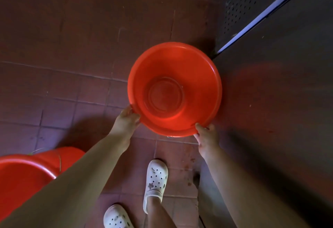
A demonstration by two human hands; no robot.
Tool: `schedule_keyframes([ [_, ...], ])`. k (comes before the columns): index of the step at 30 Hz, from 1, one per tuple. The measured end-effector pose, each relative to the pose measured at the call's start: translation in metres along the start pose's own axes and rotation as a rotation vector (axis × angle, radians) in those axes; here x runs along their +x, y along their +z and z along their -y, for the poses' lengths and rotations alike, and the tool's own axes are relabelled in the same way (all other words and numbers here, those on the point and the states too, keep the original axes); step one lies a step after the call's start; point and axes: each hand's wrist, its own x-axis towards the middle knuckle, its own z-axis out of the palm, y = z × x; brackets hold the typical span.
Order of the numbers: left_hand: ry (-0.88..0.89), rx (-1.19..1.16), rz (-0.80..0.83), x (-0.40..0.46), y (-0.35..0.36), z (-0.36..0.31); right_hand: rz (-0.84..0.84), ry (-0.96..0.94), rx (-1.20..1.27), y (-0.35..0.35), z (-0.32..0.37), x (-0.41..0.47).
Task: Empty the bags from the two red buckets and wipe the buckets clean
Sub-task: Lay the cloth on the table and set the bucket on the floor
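Both forearms fill the lower frame, reaching forward and down to one red bucket (174,90). Left hand (127,121) grips the bucket's rim at its lower left edge: thumb lies on top of the lip, fingers curl underneath, out of sight. Right hand (207,135) grips the rim at the lower right edge, thumb over the lip, remaining fingers tucked below. So both hands pinch the rim, one on each side of the near edge. Bucket is upright, mouth facing the camera, interior visible down to the round base with concentric rings; no bag visible in it. Can't tell whether its base touches the floor or it's held just above. It sits over the red tiled floor (72,65), right beside a dark panel (279,92) on the right that shows a red reflection of the bucket. Pale blue-white edge strip (266,13) runs diagonally up from near the bucket's top right, with a dark perforated surface (239,7) next to it. Second red bucket (27,172) sits at the lower left, partly cut by the frame edge and hidden behind the left forearm, well apart from the held one; its contents don't show. Two white clogs (156,179) stand on the tiles between the arms.
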Motion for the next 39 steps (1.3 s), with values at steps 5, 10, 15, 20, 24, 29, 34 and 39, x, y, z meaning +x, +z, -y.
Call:
schedule_keyframes([
  [5, 0.007, 0.081, -0.038, -0.014, -0.005, -0.007, 0.011, -0.042, -0.155, -0.008, -0.002, -0.015],
  [10, -0.059, -0.001, -0.181, -0.077, -0.057, -0.005, -0.053, -0.122, -0.499, -0.022, -0.012, -0.064],
  [15, -0.101, -0.154, -0.359, -0.152, -0.148, 0.03, 0.109, -0.142, -0.617, -0.001, -0.047, -0.143],
  [20, -0.151, -0.28, -0.515, -0.207, -0.236, 0.096, 0.259, -0.174, -0.697, 0.036, -0.116, -0.22],
  [24, -0.13, -0.214, -0.532, -0.24, -0.303, 0.15, 0.301, -0.172, -0.743, 0.064, -0.194, -0.278],
  [29, -0.039, -0.037, -0.554, -0.273, -0.384, 0.207, 0.305, 0.077, -0.675, 0.098, -0.307, -0.334],
  [34, -0.005, 0.313, -0.546, -0.284, -0.425, 0.253, 0.322, 0.316, -0.385, 0.121, -0.376, -0.356],
  [39, -0.113, 0.471, -0.61, -0.265, -0.412, 0.282, 0.296, 0.328, -0.227, 0.121, -0.389, -0.334],
])
